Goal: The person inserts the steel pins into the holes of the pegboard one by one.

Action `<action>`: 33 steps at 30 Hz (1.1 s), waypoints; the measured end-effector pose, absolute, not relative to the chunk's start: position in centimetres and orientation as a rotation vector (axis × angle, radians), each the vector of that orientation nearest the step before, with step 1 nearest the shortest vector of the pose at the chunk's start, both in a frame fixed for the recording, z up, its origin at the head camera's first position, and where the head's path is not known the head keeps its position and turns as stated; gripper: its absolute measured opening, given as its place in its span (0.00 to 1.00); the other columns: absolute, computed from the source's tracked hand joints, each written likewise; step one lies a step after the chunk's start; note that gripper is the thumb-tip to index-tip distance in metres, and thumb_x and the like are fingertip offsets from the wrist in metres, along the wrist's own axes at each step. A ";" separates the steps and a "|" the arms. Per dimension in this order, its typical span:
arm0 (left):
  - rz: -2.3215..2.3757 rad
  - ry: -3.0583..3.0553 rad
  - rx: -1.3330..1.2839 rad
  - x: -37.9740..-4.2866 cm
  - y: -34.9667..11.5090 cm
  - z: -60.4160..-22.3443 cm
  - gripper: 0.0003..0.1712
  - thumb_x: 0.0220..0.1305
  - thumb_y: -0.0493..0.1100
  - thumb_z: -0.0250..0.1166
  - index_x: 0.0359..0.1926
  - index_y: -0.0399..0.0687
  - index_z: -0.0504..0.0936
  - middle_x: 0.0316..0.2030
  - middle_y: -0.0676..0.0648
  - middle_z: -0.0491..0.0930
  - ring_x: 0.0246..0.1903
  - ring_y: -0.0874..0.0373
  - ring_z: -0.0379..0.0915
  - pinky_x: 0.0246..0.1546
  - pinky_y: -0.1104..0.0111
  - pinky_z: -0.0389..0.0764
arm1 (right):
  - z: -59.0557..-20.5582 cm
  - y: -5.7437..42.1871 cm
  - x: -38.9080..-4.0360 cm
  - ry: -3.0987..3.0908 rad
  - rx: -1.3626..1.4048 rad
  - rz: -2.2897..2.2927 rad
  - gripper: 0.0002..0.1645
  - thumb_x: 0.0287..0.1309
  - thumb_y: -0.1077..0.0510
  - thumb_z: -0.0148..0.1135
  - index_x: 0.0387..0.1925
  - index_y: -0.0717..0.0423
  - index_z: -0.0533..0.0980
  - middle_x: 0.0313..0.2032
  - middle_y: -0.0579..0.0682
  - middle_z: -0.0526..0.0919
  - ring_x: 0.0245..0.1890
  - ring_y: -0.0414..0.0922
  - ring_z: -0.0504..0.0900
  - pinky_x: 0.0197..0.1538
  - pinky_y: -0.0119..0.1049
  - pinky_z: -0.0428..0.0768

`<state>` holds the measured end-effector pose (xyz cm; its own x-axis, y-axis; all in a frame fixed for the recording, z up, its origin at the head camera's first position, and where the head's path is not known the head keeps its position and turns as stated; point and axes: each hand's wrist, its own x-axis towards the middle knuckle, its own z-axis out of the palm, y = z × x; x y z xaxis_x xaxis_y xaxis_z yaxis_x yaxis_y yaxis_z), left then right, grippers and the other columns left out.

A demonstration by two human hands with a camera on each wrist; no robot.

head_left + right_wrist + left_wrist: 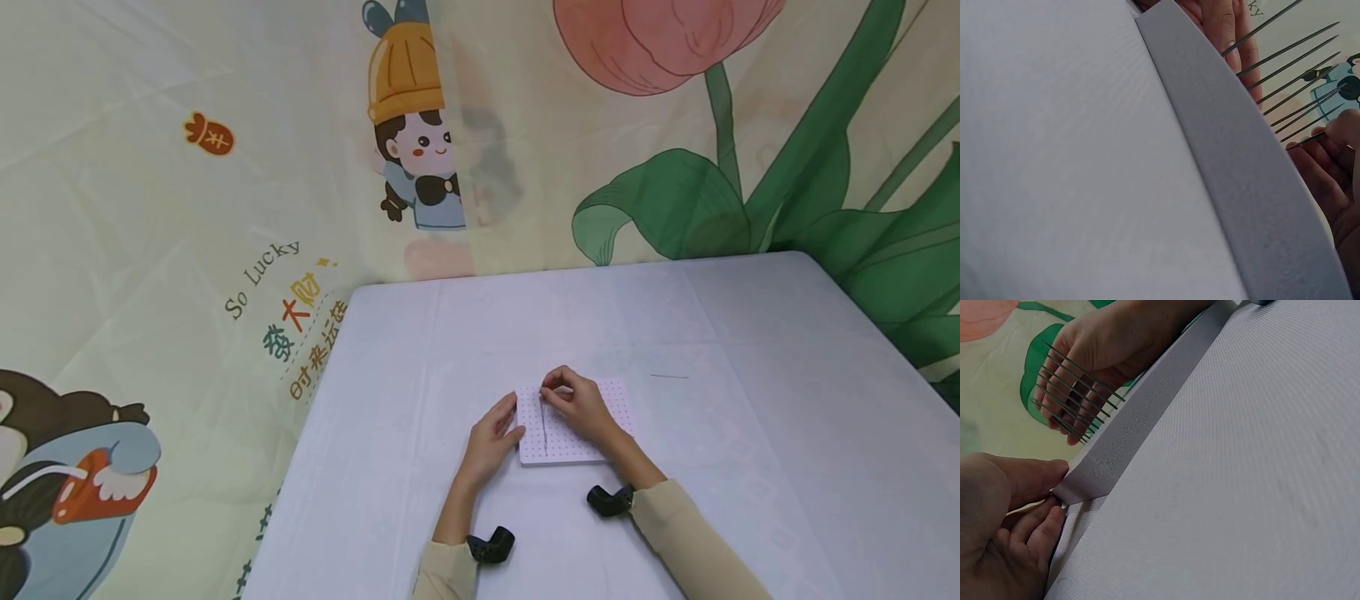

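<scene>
A white pegboard [577, 454] with rows of small holes lies flat on the table. Several thin, dark metal needles [1082, 378] stand upright from it in a line near its left side. At the board's left edge, my left hand [491, 442] grips the edge between thumb and fingers; the left wrist view shows this hand [1010, 512] at a corner. My right hand [577, 404] is over the board, at the far end of the line. In the right wrist view, the thumb and fingers of this hand [1335, 162] pinch one needle [1307, 139] close to the board.
One more needle [670, 376] lies loose on the white-covered table [750, 467], right of the board. Black wrist cameras [492, 546] sit on both forearms. Printed cloth [517, 208] with cartoon figures and flowers hangs behind the table's far edge.
</scene>
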<state>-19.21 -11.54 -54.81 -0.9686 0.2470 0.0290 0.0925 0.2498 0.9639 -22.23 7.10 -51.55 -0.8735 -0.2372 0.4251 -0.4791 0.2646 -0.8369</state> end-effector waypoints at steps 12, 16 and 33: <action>1.804 2.391 0.333 -19.4 -11.5 -55.4 0.33 0.57 0.36 0.60 0.64 0.42 0.60 0.65 0.46 0.56 0.63 0.57 0.54 0.60 0.75 0.63 | -54.9 7.5 -23.9 -2.378 0.738 1.533 0.07 0.53 0.62 0.60 0.36 0.56 0.73 0.32 0.49 0.81 0.34 0.42 0.80 0.39 0.32 0.83; 1.818 2.380 0.355 -19.3 -11.5 -54.7 0.33 0.57 0.35 0.59 0.63 0.38 0.59 0.65 0.43 0.56 0.64 0.54 0.54 0.61 0.72 0.63 | -54.9 7.7 -24.0 -2.377 0.760 1.529 0.09 0.54 0.61 0.60 0.39 0.54 0.76 0.34 0.47 0.81 0.35 0.39 0.80 0.40 0.29 0.83; 1.831 2.341 0.373 -18.6 -11.3 -52.6 0.32 0.57 0.29 0.57 0.62 0.30 0.57 0.65 0.36 0.54 0.64 0.50 0.53 0.62 0.69 0.61 | -55.0 7.8 -24.2 -2.328 0.763 1.661 0.03 0.51 0.63 0.62 0.31 0.57 0.78 0.32 0.50 0.83 0.32 0.45 0.82 0.37 0.30 0.83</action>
<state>-18.57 -11.30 -52.56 -0.9585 0.2826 0.0374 0.1044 0.2261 0.9685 -24.21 7.76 -54.98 -0.8516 -0.3006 0.4294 -0.5039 0.2436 -0.8287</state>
